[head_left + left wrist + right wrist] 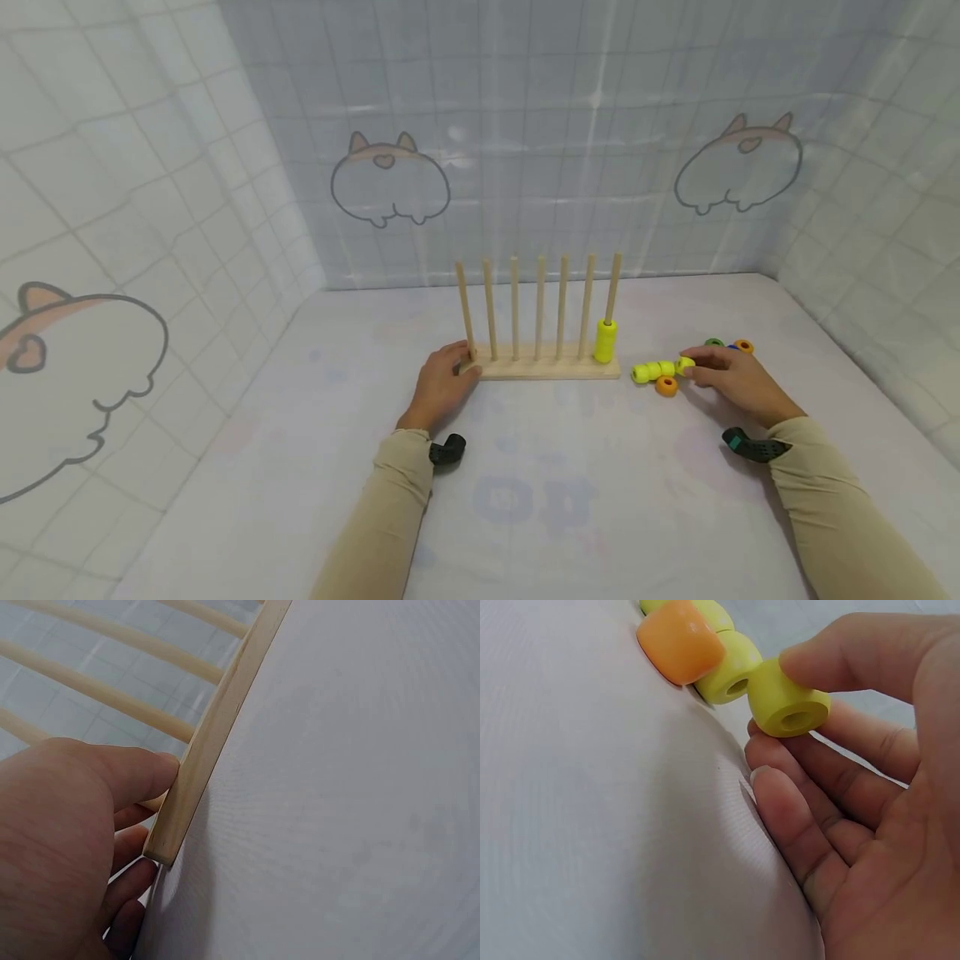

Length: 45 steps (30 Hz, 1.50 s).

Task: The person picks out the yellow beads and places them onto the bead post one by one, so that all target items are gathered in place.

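Note:
A wooden peg rack [543, 373], a flat bar with several upright pegs, stands on the table. My left hand [441, 385] grips its left end; in the left wrist view the thumb [150, 776] presses the front edge and the other fingers lie behind it. Stacked yellow beads [605, 342] sit at the bottom of the rightmost peg. To the right of the rack, my right hand [742, 383] pinches a yellow bead [784, 697] between thumb and fingers, its hole showing. It is at the end of a row of yellow beads [651, 372]. An orange bead [667, 386] lies in front of that row.
Behind the right hand lie more beads, among them a green bead [714, 342] and an orange bead [744, 346], partly covered by the hand. A pale cloth covers the table [525, 467]. Grid-patterned sheets [540, 167] hang as walls at the back and sides.

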Tool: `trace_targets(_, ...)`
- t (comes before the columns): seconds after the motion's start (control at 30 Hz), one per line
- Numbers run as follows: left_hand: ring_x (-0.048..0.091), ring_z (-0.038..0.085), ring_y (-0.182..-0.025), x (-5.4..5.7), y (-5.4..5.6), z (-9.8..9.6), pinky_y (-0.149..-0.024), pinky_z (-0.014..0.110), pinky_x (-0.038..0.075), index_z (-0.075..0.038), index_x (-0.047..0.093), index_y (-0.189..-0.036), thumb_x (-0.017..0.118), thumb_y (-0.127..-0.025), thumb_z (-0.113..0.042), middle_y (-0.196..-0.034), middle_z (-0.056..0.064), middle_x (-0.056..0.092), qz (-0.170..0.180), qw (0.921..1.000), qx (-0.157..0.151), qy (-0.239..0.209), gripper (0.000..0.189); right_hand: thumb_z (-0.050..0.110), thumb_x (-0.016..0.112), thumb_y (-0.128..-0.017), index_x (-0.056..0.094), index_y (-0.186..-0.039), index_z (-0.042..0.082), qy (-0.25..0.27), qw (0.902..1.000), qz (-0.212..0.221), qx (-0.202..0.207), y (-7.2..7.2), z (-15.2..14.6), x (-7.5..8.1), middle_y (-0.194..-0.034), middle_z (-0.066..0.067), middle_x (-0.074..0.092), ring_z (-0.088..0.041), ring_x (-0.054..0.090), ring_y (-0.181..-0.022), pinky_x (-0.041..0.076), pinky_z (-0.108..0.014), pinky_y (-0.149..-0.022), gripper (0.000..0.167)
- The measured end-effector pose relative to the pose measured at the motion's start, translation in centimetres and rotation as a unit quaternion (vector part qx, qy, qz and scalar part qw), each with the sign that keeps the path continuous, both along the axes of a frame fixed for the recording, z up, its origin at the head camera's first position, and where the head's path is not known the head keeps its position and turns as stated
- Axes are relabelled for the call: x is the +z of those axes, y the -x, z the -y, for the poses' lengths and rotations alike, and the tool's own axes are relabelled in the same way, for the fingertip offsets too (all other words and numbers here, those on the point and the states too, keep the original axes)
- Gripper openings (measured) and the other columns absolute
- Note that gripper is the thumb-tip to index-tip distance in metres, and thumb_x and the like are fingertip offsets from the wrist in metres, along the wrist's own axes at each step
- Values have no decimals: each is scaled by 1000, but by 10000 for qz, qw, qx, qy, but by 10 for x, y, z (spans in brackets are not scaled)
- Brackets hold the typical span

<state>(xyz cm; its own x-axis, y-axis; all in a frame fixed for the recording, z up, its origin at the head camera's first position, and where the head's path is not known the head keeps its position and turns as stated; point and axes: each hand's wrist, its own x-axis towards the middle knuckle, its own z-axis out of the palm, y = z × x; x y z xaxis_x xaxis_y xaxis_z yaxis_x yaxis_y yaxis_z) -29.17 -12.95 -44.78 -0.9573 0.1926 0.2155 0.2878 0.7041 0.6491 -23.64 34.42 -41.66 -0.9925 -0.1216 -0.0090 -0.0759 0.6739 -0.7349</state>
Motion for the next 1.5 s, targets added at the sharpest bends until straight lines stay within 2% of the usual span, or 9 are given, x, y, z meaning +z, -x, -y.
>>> trace_targets(0.1,39,34,-140,0,0,1,-117,48,28,-2,57,-141,65,-96,-28,-150,9,49,34,10000,33,-41,52,44,61,-99,56,-141,6,66,9999,-27,-82,1,1,1,-129,-17,63,-21,65,-100,49,-20,-81,57)
trace_targets(0.33,40,35,-140,-4,-5,1,-116,50,29,0,60,-138,66,-95,-26,-149,11,51,74,9998,53,-155,50,45,59,-100,55,-144,7,358,9991,16,-215,-1,1,-1,-132,-17,60,-19,67,-95,48,-19,-81,57)
trace_targets(0.57,39,34,-140,2,-2,-1,-117,49,29,-2,58,-140,65,-96,-27,-149,10,50,-3,9999,8,-140,50,38,58,-102,56,-142,3,861,9953,-286,-351,-2,2,-2,-132,-18,59,-17,69,-91,53,-18,-77,52)
trace_targets(0.73,39,34,-140,2,-1,-1,-117,49,29,-3,58,-140,65,-96,-28,-149,10,50,-3,10000,-11,-99,51,31,55,-104,52,-141,-4,1344,9888,-483,-439,-2,6,-3,-128,-21,59,-13,69,-95,57,-23,-78,51)
trace_targets(0.9,40,34,-140,2,-2,0,-117,48,29,-4,59,-140,66,-96,-28,-149,10,50,38,10000,7,-88,50,29,54,-105,50,-139,-6,1722,9821,-531,-544,-1,13,-4,-129,-21,57,-7,67,-100,57,-23,-82,49)
trace_targets(1.07,39,34,-140,3,-3,2,-117,49,29,-4,58,-140,66,-96,-28,-150,10,49,48,9999,55,-131,51,30,56,-104,48,-137,-7,2160,9726,-644,-562,2,19,-2,-126,-16,59,-6,67,-102,57,-23,-84,51)
trace_targets(1.3,40,35,-140,3,-3,0,-116,49,29,-2,59,-139,66,-96,-27,-149,10,50,33,9998,7,-195,50,21,63,-101,54,-128,0,3116,9469,-717,-339,2,25,2,-118,-6,61,-10,68,-101,57,-24,-84,35)
trace_targets(1.5,41,35,-139,3,-3,-1,-116,50,30,-2,60,-138,66,-95,-27,-148,12,51,1,9998,23,-203,50,18,65,-99,52,-136,-5,3418,9369,-690,-261,2,26,4,-120,-9,60,-12,67,-103,56,-26,-87,45)
